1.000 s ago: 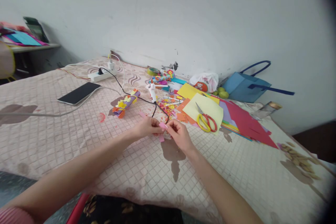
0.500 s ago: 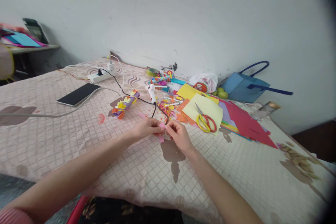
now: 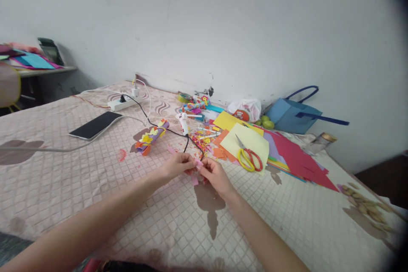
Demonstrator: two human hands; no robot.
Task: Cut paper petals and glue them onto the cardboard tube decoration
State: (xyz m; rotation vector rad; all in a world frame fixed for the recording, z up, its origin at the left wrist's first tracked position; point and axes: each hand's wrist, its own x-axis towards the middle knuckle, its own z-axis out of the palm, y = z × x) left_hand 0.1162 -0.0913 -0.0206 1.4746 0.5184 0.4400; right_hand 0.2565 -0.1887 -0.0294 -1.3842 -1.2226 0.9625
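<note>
My left hand (image 3: pixel 177 165) and my right hand (image 3: pixel 214 173) meet over the patterned bedcover (image 3: pixel 79 178), both pinching a small pink paper piece (image 3: pixel 198 162) between their fingertips. Another pink scrap (image 3: pixel 194 179) lies just under the hands. Just beyond them a black cable (image 3: pixel 188 140) runs to a white glue gun (image 3: pixel 184 121). A rolled purple paper craft with yellow and orange flowers (image 3: pixel 149 134) lies to the left of the hands.
Yellow-handled scissors (image 3: pixel 247 157) rest on a pale yellow sheet among coloured papers (image 3: pixel 296 153) at right. A phone (image 3: pixel 95 125) and power strip (image 3: pixel 123 103) lie at left. A blue bag (image 3: pixel 291 114), green fruit (image 3: pixel 266 123) and a tape roll (image 3: pixel 185 97) sit by the wall.
The view has tilted, so everything sits lower in the frame. My hands have stayed together on the pink piece, fingers shifting slightly.
</note>
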